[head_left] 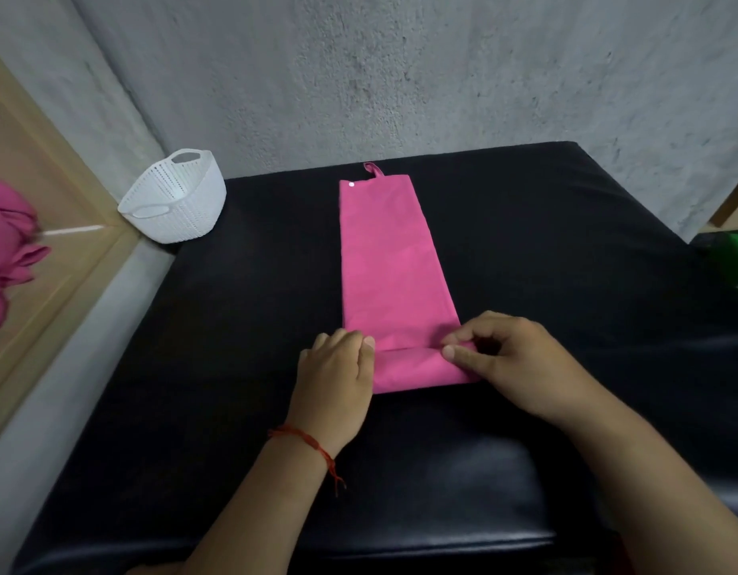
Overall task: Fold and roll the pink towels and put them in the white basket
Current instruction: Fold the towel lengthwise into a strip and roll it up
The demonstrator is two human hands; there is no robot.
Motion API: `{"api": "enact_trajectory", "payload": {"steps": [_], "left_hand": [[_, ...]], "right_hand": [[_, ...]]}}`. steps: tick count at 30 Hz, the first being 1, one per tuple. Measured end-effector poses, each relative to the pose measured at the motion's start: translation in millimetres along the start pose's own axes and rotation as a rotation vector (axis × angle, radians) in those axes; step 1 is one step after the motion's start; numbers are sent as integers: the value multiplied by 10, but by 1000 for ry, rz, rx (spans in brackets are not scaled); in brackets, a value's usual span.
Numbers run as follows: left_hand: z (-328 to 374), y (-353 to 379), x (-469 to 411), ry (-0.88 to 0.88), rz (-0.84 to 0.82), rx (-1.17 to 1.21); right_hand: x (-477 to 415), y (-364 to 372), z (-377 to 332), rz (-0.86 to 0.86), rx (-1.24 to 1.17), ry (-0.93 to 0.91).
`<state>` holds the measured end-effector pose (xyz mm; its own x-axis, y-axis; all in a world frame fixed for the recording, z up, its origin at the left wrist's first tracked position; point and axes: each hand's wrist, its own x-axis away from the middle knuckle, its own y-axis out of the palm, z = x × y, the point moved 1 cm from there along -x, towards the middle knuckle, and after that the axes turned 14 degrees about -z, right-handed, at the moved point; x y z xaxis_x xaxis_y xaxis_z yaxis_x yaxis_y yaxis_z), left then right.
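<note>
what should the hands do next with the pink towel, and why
Probably roll the turned near end one turn forward, toward the hanging loop. The pink towel lies as a narrow strip with only its near end turned over; the left hand and right hand hold that fold at its two corners, and the rest lies flat.
</note>
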<state>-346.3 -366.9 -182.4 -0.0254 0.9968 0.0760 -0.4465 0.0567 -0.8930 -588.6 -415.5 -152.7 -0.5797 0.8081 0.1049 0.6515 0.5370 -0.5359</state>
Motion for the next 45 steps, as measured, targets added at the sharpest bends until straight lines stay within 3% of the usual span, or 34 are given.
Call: {"api": "enact_trajectory", "payload": {"steps": [6, 10, 15, 19, 23, 29, 40, 45], "left_hand": [[0, 29, -17, 166, 192, 62], [17, -88, 23, 298, 128, 78], [-171, -228, 101, 226, -75, 144], [-165, -221, 86, 207, -44, 217], [-175, -190, 19, 198, 0, 228], [-186, -153, -88, 102, -27, 254], [-86, -108, -119, 22, -17, 80], [-38, -81, -105, 10, 67, 105]], "right_hand": [[-133, 12, 91, 11, -117, 118], [-163, 25, 123, 51, -132, 169], [-218, 71, 99, 127, -116, 202], [-217, 120, 66, 259, 25, 41], [-204, 160, 54, 264, 27, -48], [-197, 194, 63, 166, 289, 42], [-180, 219, -61, 103, 353, 198], [-164, 213, -75, 81, 371, 225]]}}
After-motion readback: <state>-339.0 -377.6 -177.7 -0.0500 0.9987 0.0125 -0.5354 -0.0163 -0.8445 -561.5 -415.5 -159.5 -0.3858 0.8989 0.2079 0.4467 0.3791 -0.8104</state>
